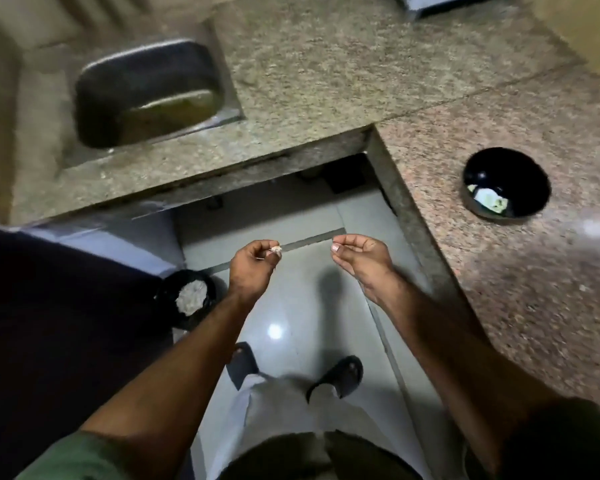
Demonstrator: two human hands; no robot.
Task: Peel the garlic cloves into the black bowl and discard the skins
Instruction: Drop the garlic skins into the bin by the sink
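Head view, hands apart over floor, left hand (252, 263) pinching garlic skin (276, 250), right hand (359, 258) fingers curled, contents unclear

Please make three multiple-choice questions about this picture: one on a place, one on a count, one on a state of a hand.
1. Where does the black bowl stand?
A. in the sink
B. on the counter, to the person's right
C. on the floor

2. How many bowls are on the counter?
A. one
B. two
C. three

3. What is the left hand doing?
A. lying flat on the counter
B. pinching a small piece of garlic
C. gripping the bowl

Answers: 1 B, it sits on the stone top at the right. 2 A, only one shows there. 3 B, fingertips close on a small pale piece over the floor.
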